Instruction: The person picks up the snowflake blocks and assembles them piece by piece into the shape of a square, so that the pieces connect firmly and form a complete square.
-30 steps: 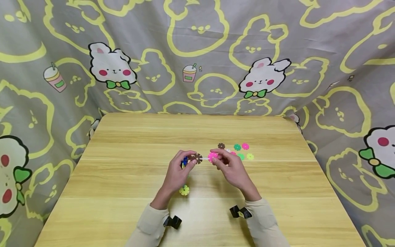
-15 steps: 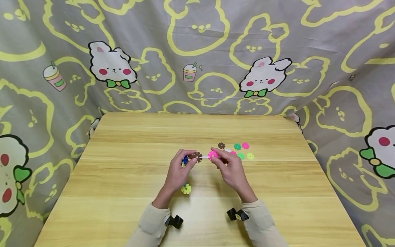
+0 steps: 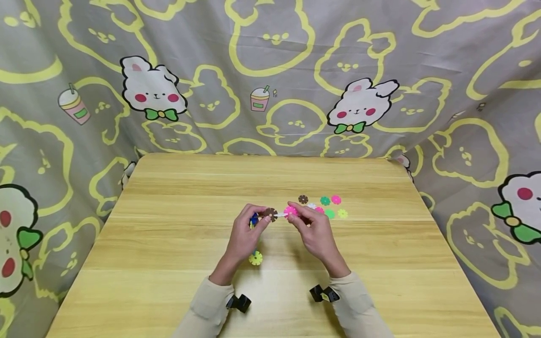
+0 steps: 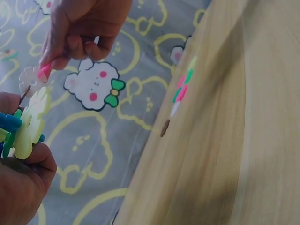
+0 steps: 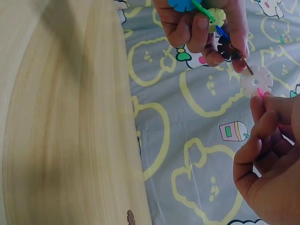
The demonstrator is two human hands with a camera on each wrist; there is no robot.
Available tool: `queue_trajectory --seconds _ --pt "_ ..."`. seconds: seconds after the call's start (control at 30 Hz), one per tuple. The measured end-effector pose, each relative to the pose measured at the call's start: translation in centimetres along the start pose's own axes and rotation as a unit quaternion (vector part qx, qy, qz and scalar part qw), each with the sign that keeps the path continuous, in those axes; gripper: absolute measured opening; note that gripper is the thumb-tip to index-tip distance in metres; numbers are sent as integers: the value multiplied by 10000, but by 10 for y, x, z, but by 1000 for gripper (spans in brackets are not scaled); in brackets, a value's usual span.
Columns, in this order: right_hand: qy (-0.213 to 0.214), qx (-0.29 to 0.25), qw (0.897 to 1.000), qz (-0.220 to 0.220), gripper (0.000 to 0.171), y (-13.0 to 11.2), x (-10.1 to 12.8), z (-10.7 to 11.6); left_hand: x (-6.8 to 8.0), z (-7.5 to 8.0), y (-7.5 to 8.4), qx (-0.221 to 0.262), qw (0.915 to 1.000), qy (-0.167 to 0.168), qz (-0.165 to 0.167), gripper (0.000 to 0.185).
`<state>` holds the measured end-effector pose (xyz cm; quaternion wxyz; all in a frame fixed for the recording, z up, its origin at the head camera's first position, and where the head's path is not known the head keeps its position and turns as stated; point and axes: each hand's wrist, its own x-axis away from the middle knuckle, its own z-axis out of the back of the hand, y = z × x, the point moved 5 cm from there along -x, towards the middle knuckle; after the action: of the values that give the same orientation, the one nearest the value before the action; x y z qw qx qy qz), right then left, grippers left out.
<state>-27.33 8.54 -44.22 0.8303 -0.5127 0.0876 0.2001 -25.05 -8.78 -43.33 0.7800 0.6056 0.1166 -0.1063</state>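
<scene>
My left hand (image 3: 244, 233) grips a chain of notched plastic snowflake discs. It includes a brown disc (image 3: 272, 215), blue and green discs, and a yellow disc (image 3: 255, 258) that hangs below the hand. Between the two hands a translucent white disc (image 5: 256, 82) stands edge-on in the head view; the brown disc meets its rim on one side, the pink disc on the other. With thumb and fingertips my right hand (image 3: 318, 233) pinches the pink disc (image 3: 289, 212). A small white edge (image 4: 97, 40) shows among its curled fingers. How deep the notches engage cannot be told.
Behind the right hand, loose discs lie on the wooden table (image 3: 169, 263): a brown one (image 3: 303, 199), a dark green one (image 3: 325, 200), a pink one (image 3: 336, 199), a yellow one (image 3: 343, 213) and several more. A patterned curtain (image 3: 291, 126) surrounds the table.
Both hands keep their holds and have shifted only a little. My right hand and the pink disc have edged left and away from me; the hanging yellow disc has swung slightly right.
</scene>
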Motion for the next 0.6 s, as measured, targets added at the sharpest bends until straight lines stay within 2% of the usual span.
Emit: queue_trajectory --seconds 0.33,0.43,0.6 --pt "-184 -338 9988 -304 34 -3 -2 3 2 -2 -2 126 9998 -152 -89 21" --pt "-150 -412 9986 -310 34 -13 -3 5 2 -2 -2 214 9996 -177 -42 22" --pt "-16 -521 9976 -449 32 -9 -4 5 3 0 -3 220 9997 -131 -46 26"
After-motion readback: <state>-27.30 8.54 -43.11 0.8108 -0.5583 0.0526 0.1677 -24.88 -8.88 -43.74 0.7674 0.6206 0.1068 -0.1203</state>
